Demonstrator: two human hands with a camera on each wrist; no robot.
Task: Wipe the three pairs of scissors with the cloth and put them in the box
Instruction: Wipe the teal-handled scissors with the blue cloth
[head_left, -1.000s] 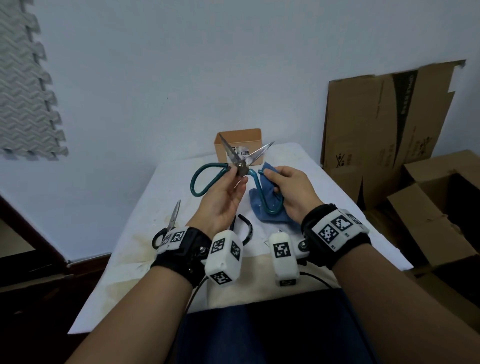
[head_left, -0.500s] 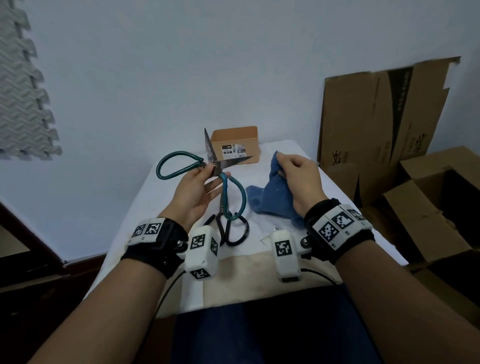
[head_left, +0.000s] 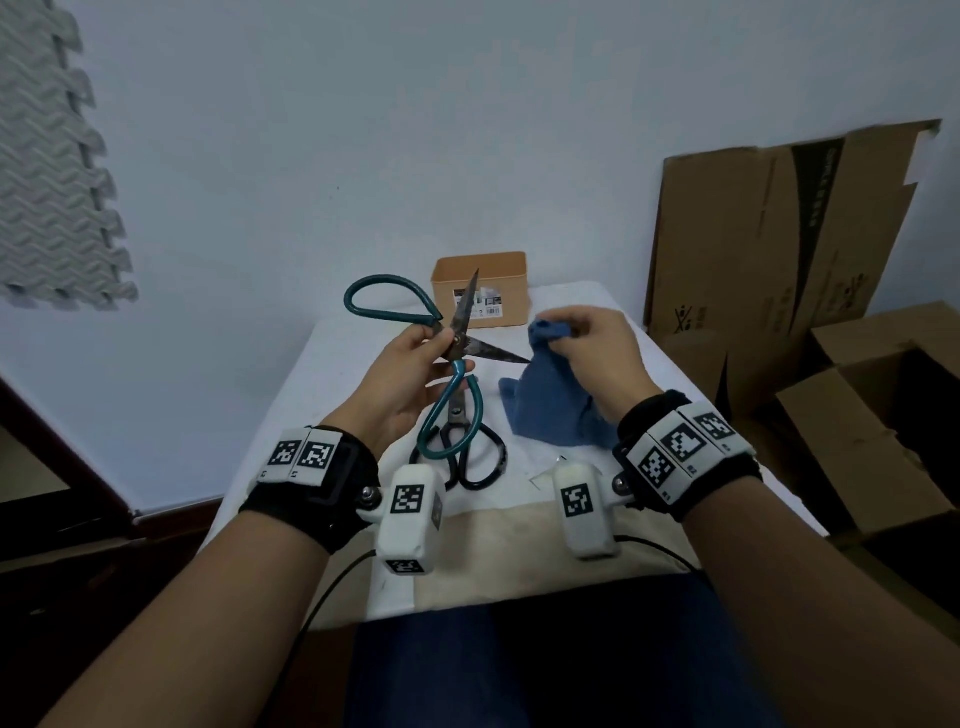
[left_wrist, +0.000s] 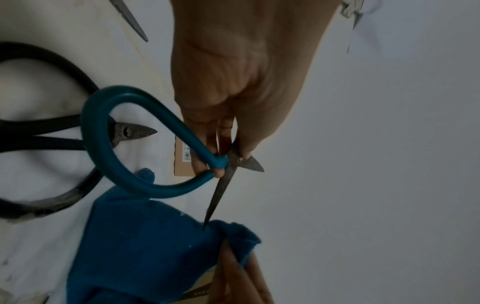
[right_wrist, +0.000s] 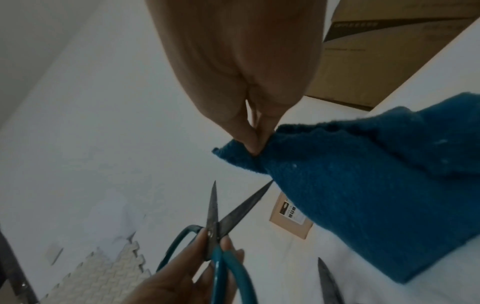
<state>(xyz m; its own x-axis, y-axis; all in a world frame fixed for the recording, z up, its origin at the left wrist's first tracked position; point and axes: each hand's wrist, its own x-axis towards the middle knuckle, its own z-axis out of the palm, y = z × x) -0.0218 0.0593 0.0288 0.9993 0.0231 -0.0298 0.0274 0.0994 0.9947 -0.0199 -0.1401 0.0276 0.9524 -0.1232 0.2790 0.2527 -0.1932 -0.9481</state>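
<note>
My left hand (head_left: 415, 364) pinches the green-handled scissors (head_left: 457, 348) at their pivot, held above the table with the blades spread apart. One blade tip touches the blue cloth (head_left: 550, 405). My right hand (head_left: 587, 338) pinches the cloth's top corner and lifts it, while its lower edge lies on the table. In the left wrist view the green-handled scissors (left_wrist: 145, 156) hang in front of the black-handled scissors (left_wrist: 46, 131), which lie flat on the table (head_left: 332, 353). The black-handled scissors (head_left: 462, 452) sit below my left hand. A third pair's blade (left_wrist: 130, 20) shows at the top left. The tan box (head_left: 480, 286) stands at the table's far edge.
Cardboard sheets and open cartons (head_left: 779, 234) stand to the right of the table. A grey foam mat (head_left: 52, 156) hangs on the wall at left. A beige cloth strip (head_left: 519, 551) covers the table's near edge.
My left hand has turned the green scissors so one blade points right at the cloth. My right hand has raised the cloth corner higher and nearer the blade tip.
</note>
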